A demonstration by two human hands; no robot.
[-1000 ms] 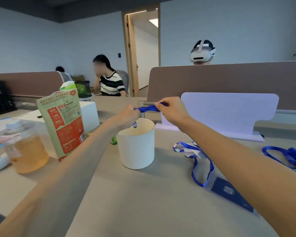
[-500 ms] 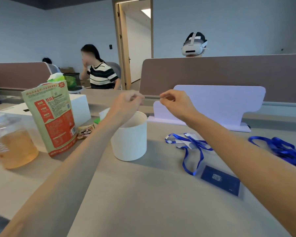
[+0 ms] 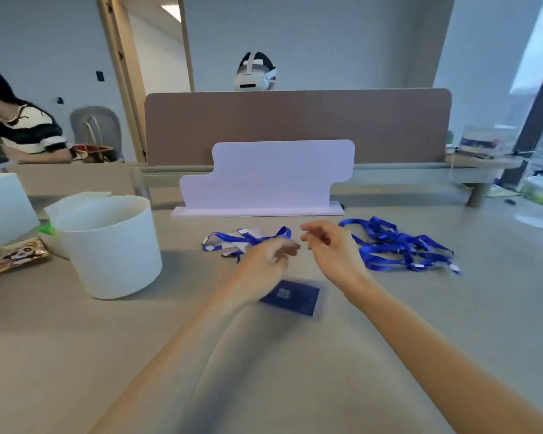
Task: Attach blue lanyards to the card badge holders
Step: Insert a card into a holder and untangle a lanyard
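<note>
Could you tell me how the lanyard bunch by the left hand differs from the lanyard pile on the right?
The lanyard bunch is smaller, with pale flat pieces among its straps; the lanyard pile is bigger, more tangled, nearly all strap. The left hand hides part of the bunch; the pile shows almost whole. Both are blue straps on the table.

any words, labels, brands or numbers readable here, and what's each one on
No text can be read.
card: a small square code-like mark, too blurred to read.
snack packet: printing too blurred to read.
far box: blue label too small and blurred to read.
</note>
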